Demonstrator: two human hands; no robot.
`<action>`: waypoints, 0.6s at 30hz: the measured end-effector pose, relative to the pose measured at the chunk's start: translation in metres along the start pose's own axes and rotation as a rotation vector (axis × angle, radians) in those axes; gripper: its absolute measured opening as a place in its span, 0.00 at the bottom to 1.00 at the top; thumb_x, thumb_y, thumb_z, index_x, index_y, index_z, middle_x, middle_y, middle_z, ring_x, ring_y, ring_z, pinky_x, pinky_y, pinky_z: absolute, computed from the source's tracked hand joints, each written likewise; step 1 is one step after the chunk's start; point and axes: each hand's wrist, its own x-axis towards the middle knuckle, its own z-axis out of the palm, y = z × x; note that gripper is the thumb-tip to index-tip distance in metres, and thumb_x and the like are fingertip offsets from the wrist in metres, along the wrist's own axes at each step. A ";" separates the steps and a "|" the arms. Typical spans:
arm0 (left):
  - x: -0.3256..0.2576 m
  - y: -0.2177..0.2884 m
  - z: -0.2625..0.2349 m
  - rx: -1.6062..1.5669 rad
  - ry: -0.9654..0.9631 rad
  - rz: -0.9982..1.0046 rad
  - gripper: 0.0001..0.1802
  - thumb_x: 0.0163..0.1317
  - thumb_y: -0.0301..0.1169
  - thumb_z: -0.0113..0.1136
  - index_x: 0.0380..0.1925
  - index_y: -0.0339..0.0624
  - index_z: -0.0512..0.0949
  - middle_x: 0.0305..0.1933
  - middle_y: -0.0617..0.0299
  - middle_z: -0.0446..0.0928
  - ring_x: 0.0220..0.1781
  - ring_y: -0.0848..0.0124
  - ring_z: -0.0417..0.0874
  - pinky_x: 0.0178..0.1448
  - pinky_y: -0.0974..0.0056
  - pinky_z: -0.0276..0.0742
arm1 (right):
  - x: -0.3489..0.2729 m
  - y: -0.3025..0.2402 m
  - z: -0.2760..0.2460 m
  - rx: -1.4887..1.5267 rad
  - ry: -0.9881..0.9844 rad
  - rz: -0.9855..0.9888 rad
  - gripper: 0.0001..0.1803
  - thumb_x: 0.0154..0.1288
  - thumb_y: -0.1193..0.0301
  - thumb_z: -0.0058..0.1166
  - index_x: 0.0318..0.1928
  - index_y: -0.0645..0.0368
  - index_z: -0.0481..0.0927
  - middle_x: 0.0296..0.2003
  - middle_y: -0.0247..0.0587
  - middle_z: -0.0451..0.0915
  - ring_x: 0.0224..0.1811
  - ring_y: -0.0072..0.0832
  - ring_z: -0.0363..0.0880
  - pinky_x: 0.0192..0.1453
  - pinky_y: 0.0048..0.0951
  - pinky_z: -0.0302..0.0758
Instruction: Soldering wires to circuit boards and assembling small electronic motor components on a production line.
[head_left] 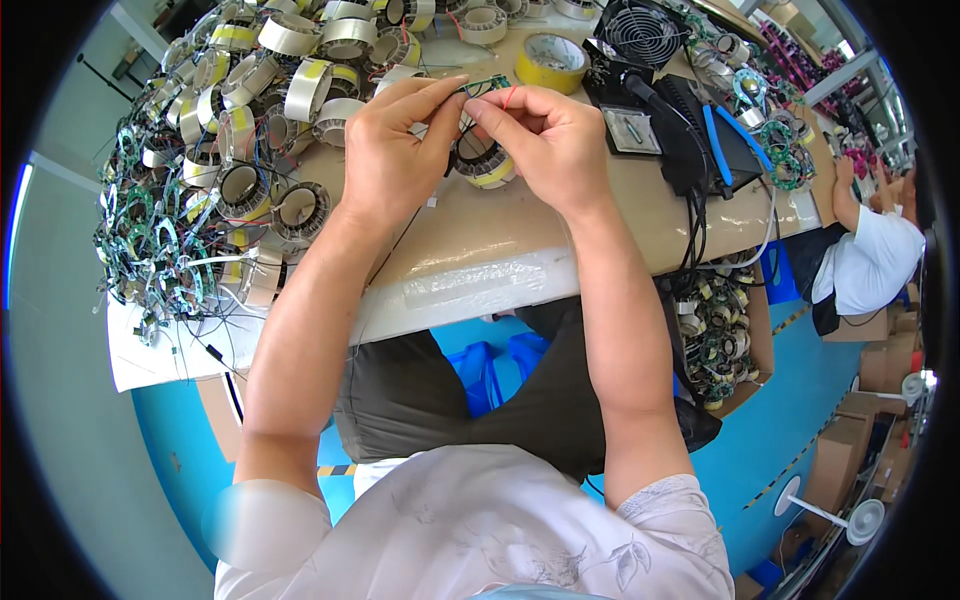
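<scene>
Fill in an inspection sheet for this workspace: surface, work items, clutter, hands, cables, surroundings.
Surface: table, brown covering, clear plastic along the front edge.
Work items: green circuit board at the fingertips; yellow-taped ring just below.
Clutter: piled white rings, green board tangle, yellow tape roll, blue-handled tool.
Hands: left hand pinches the board; right hand close beside, grip unclear.
Cables: black cables hang over the edge at right.
Surroundings: blue floor, cardboard box of rings, another person at right.
</scene>
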 end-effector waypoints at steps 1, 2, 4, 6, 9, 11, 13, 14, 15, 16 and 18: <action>0.000 -0.001 -0.001 0.001 0.000 -0.001 0.10 0.63 0.24 0.67 0.44 0.39 0.88 0.42 0.55 0.87 0.37 0.66 0.87 0.39 0.66 0.82 | 0.000 -0.001 0.000 -0.007 -0.001 0.021 0.08 0.65 0.73 0.68 0.39 0.67 0.88 0.29 0.35 0.88 0.30 0.14 0.83 0.36 0.17 0.79; 0.000 -0.002 -0.002 0.029 -0.029 0.020 0.12 0.66 0.23 0.64 0.48 0.38 0.86 0.43 0.58 0.85 0.36 0.71 0.87 0.39 0.69 0.82 | 0.000 0.000 0.000 -0.008 -0.001 0.021 0.08 0.65 0.73 0.68 0.39 0.67 0.88 0.29 0.35 0.88 0.30 0.14 0.83 0.36 0.17 0.79; 0.000 -0.001 -0.003 0.057 -0.058 0.041 0.13 0.69 0.21 0.61 0.52 0.37 0.85 0.44 0.60 0.84 0.36 0.76 0.86 0.40 0.73 0.82 | 0.001 0.005 0.000 0.009 0.008 -0.018 0.09 0.65 0.72 0.68 0.39 0.67 0.88 0.30 0.35 0.88 0.30 0.14 0.83 0.36 0.17 0.79; 0.000 -0.002 -0.004 0.072 -0.065 0.050 0.13 0.69 0.22 0.61 0.52 0.37 0.85 0.45 0.61 0.84 0.37 0.77 0.86 0.40 0.73 0.83 | 0.001 0.003 0.000 -0.018 -0.001 -0.011 0.08 0.66 0.72 0.67 0.41 0.65 0.88 0.30 0.34 0.88 0.29 0.12 0.81 0.32 0.15 0.76; -0.001 -0.003 -0.003 0.065 -0.062 0.051 0.13 0.69 0.22 0.62 0.52 0.37 0.85 0.45 0.60 0.84 0.37 0.77 0.86 0.40 0.73 0.83 | 0.000 -0.002 -0.002 -0.053 -0.013 0.007 0.08 0.67 0.72 0.66 0.42 0.64 0.88 0.31 0.34 0.88 0.29 0.12 0.81 0.31 0.14 0.75; -0.001 -0.004 -0.003 0.057 -0.057 0.058 0.13 0.69 0.21 0.62 0.52 0.37 0.85 0.45 0.60 0.84 0.37 0.76 0.86 0.39 0.73 0.83 | 0.000 -0.001 -0.002 -0.059 -0.016 0.018 0.08 0.67 0.73 0.66 0.43 0.65 0.88 0.32 0.35 0.88 0.30 0.14 0.83 0.34 0.15 0.78; -0.001 -0.005 -0.002 0.048 -0.052 0.065 0.13 0.69 0.21 0.62 0.52 0.37 0.85 0.45 0.59 0.84 0.37 0.76 0.86 0.39 0.73 0.83 | 0.001 0.003 -0.001 -0.007 0.002 -0.004 0.09 0.65 0.72 0.68 0.39 0.67 0.88 0.29 0.35 0.87 0.30 0.14 0.82 0.36 0.17 0.78; -0.002 -0.006 -0.001 0.034 -0.052 0.061 0.14 0.69 0.21 0.62 0.52 0.37 0.85 0.45 0.59 0.84 0.36 0.76 0.86 0.39 0.73 0.83 | 0.001 0.003 -0.001 -0.007 0.001 -0.005 0.09 0.65 0.72 0.68 0.39 0.67 0.88 0.29 0.35 0.87 0.30 0.14 0.82 0.36 0.17 0.78; -0.002 -0.006 -0.001 0.020 -0.051 0.058 0.14 0.68 0.21 0.62 0.52 0.37 0.85 0.45 0.59 0.84 0.36 0.76 0.85 0.38 0.73 0.82 | 0.001 0.003 -0.001 -0.003 0.003 0.002 0.09 0.65 0.72 0.68 0.39 0.67 0.87 0.29 0.35 0.87 0.30 0.14 0.82 0.35 0.17 0.78; -0.002 -0.006 -0.001 0.021 -0.050 0.058 0.14 0.68 0.21 0.62 0.52 0.37 0.85 0.45 0.59 0.84 0.36 0.76 0.85 0.38 0.73 0.82 | 0.001 0.003 -0.001 0.000 0.005 0.009 0.09 0.65 0.72 0.68 0.39 0.67 0.87 0.29 0.34 0.87 0.30 0.14 0.82 0.35 0.17 0.78; -0.002 -0.004 -0.002 0.066 -0.045 0.071 0.13 0.68 0.21 0.62 0.52 0.37 0.85 0.45 0.59 0.84 0.36 0.76 0.86 0.38 0.73 0.83 | 0.001 0.004 0.000 0.002 0.006 0.004 0.09 0.65 0.72 0.68 0.39 0.67 0.87 0.29 0.34 0.87 0.30 0.13 0.82 0.35 0.17 0.78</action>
